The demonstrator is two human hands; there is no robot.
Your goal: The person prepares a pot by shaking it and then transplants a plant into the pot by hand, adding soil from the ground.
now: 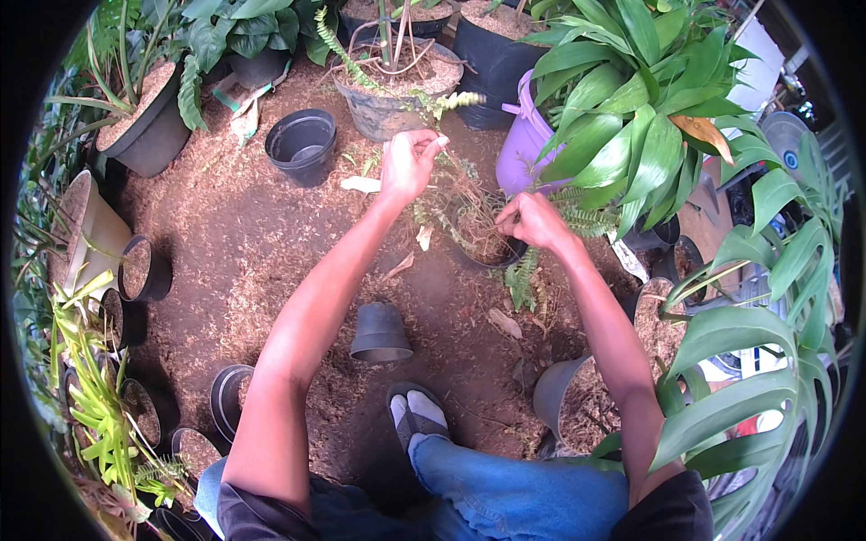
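My left hand (409,162) is raised with thumb and fingertips pinched on a thin fern stem, and a small green frond (460,101) sticks out beyond them. Stringy brown roots (470,182) hang below it, down toward a black plastic pot (490,260). At this pot's right side, my right hand (531,220) has its fingers curled against the tangled roots; whether they grip any is unclear. Fern fronds (521,277) lie on the soil just in front of the pot.
An empty black pot (301,145) stands left of my left hand. Another pot (381,331) sits upside down near my foot. Behind my right hand is a purple bucket (524,152) under a large leafy plant (636,115). Monstera leaves (737,399) overhang the right side.
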